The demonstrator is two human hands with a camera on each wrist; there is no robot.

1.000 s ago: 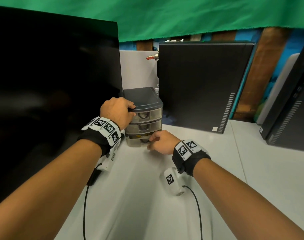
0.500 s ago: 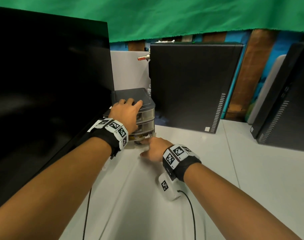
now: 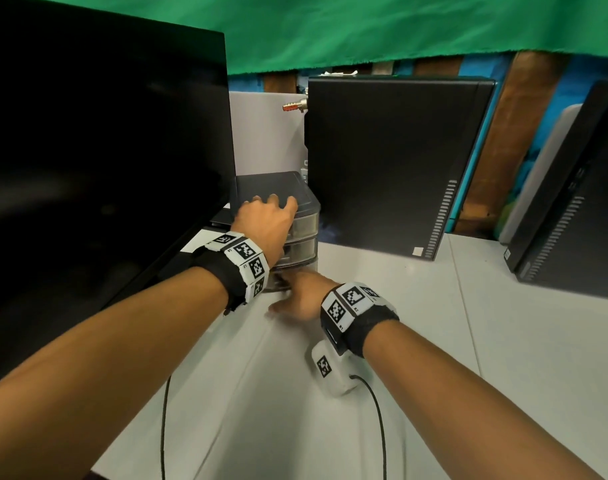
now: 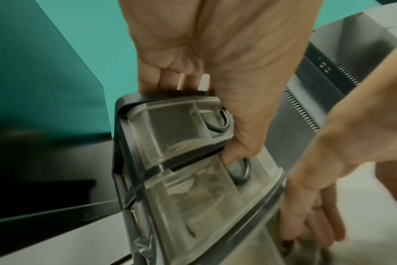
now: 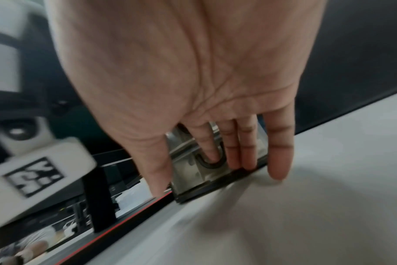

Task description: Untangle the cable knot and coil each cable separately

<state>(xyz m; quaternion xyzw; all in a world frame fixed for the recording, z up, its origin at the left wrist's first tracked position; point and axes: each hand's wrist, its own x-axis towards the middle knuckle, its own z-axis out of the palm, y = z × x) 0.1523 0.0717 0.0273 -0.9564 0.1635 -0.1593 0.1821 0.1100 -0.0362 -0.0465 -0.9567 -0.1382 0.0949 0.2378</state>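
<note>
A small drawer unit [image 3: 273, 187] with a dark top and three translucent drawers stands on the white table beside the monitor. My left hand [image 3: 266, 216] grips it from above: the fingers curl over the top edge and the thumb [image 4: 238, 152] presses at the middle drawer's ring handle. My right hand [image 3: 299, 296] is low at the bottom drawer [image 5: 193, 172], fingers nearly straight, with the index fingertip [image 5: 210, 152] resting in its U-shaped handle [image 5: 212, 164]. What lies inside the drawers is blurred. No cable knot shows in any view.
A large black monitor [image 3: 105, 150] fills the left. A black computer tower [image 3: 382, 168] stands right behind the drawers, another tower [image 3: 572, 202] at far right. The white table [image 3: 451, 341] spreads out to the right. Thin black wrist-camera wires [image 3: 378, 427] trail off my wrists.
My left hand slid further onto the unit's top and spread out. My right hand's fingers went from bunched at the bottom drawer's handle to nearly straight against its front.
</note>
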